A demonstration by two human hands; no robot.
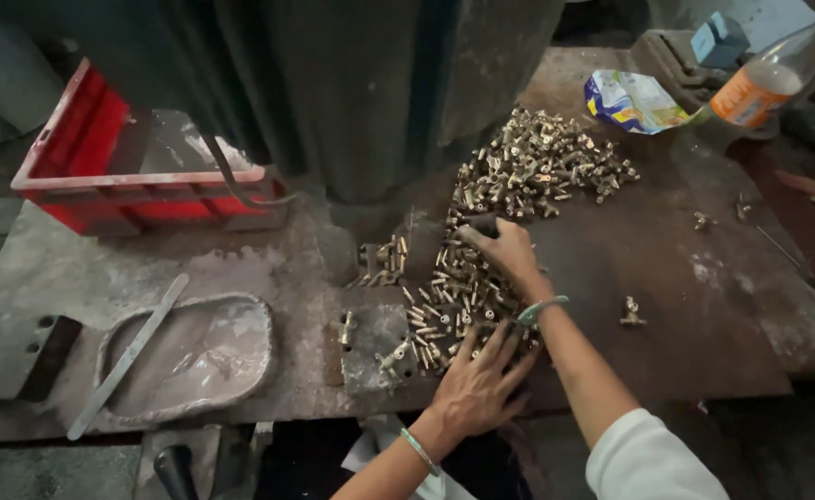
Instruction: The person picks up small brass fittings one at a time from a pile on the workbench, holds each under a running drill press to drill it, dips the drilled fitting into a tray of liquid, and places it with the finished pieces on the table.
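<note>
Both hands (pixel 481 384) spread over small brass fittings (pixel 454 296) — shiny, knobbly.

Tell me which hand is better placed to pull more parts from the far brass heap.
Right, probably. The right hand rests at the near pile's far end, just short of the far heap. The left hand lies flat on that pile's near edge, farther away.

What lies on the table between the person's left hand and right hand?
In the head view, small brass parts fill the stretch between the left hand and the right hand; both hands rest on this heap.
</note>
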